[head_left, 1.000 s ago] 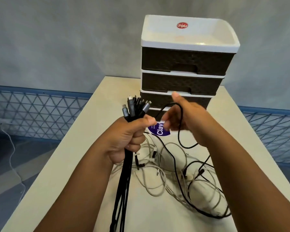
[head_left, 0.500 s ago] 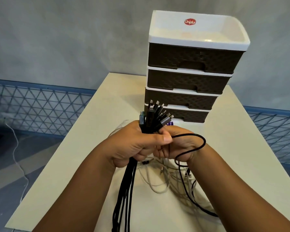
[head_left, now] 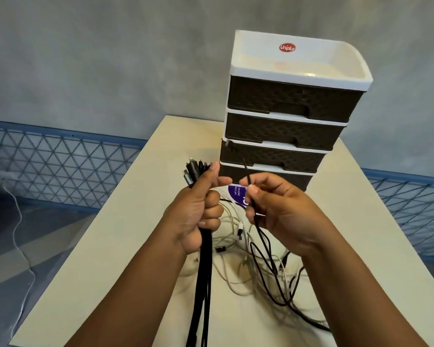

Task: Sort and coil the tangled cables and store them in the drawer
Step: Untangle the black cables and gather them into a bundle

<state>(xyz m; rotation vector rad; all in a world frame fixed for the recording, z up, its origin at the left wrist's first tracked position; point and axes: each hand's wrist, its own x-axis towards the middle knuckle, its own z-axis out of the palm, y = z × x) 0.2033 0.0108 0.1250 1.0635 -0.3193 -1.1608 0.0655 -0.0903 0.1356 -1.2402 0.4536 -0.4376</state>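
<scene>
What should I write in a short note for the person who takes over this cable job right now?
Left hand grips the bundle of black cables, plugs up.
Right hand pinches one thin black cable that trails into the tangled pile of white and black cables on the table.
Drawer unit: all drawers closed.
Done: black cables gathered.
Left: untangle the rest, coil, store.

The cream worktop (head_left: 125,246) is standing against a grey wall (head_left: 110,58). A purple card with white print (head_left: 237,194) is lying on the worktop. Left and right of the worktop, a blue wire-mesh panel (head_left: 60,166) is running along the wall's foot, and a thin white cord (head_left: 16,221) is trailing over the floor (head_left: 23,284) to the worktop's left.
</scene>
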